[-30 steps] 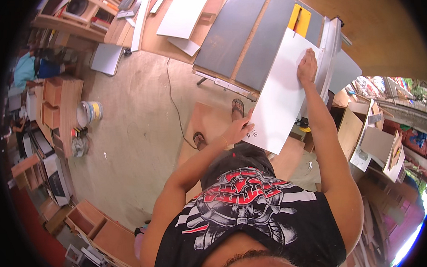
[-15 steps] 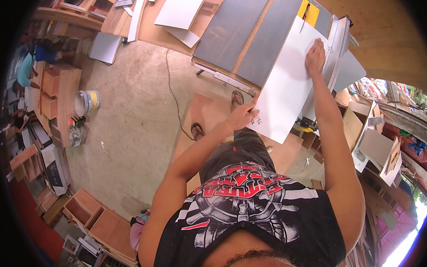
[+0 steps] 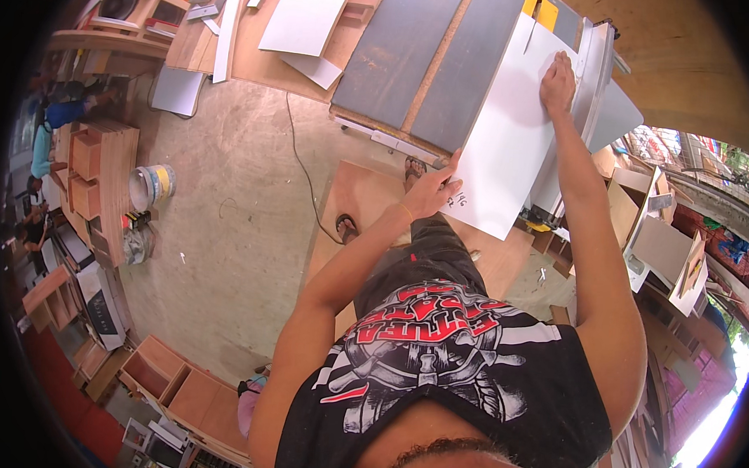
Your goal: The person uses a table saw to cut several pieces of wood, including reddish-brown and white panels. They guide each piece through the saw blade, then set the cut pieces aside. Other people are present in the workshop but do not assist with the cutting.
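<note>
A white board (image 3: 506,139) lies on the grey top of a table saw (image 3: 389,61), beside the long metal fence (image 3: 572,129) on its right. Its far end reaches the yellow insert (image 3: 546,13), where a thin dark line shows in the board. My right hand (image 3: 559,85) rests flat on the board near the fence, fingers pointing away from me. At the board's near left edge is my left hand (image 3: 432,191), index finger stretched along the edge and the other fingers bent against it. Dark handwritten marks are on the board's near corner.
Left of the saw, white panels (image 3: 306,21) lie on a wooden table. A cable (image 3: 299,161) runs across the floor to a plywood sheet (image 3: 356,184) under my feet. A bucket (image 3: 153,184) and wooden drawer units stand left; offcuts (image 3: 659,244) pile up right. A person (image 3: 43,148) is far left.
The white board has slid a little farther over the saw, away from me. Both hands have moved forward with it. The whole view has shifted slightly.
</note>
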Available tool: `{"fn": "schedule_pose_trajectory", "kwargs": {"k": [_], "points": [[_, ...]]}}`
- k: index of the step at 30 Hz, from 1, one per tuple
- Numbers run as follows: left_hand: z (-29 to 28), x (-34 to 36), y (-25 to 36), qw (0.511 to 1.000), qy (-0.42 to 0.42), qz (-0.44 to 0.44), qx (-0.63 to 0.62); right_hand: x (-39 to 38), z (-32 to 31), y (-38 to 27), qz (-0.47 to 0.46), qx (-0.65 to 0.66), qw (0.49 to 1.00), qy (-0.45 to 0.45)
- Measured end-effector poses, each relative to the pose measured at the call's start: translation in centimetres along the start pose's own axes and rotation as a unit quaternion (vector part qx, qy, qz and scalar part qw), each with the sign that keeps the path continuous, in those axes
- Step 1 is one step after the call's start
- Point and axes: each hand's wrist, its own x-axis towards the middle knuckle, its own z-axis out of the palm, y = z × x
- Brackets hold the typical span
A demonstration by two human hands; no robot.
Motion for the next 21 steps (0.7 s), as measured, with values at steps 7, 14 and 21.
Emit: {"fn": "schedule_pose_trajectory", "kwargs": {"k": [7,14,21], "points": [[-0.5,1.3,0.6,0.998,0.009,0.01,0.054,1.0,0.5,0.4,0.021,-0.005,0.999,-0.025],[-1.4,1.1,2.6,0.965,-0.019,-0.064,0.254,1.0,1.2,1.1,0.017,0.003,1.0,-0.018],[-1.0,-2.7,0.3,0.931,0.122,0.189,0.286,1.3,1.1,1.1,-0.003,-0.007,1.0,0.006]]}}
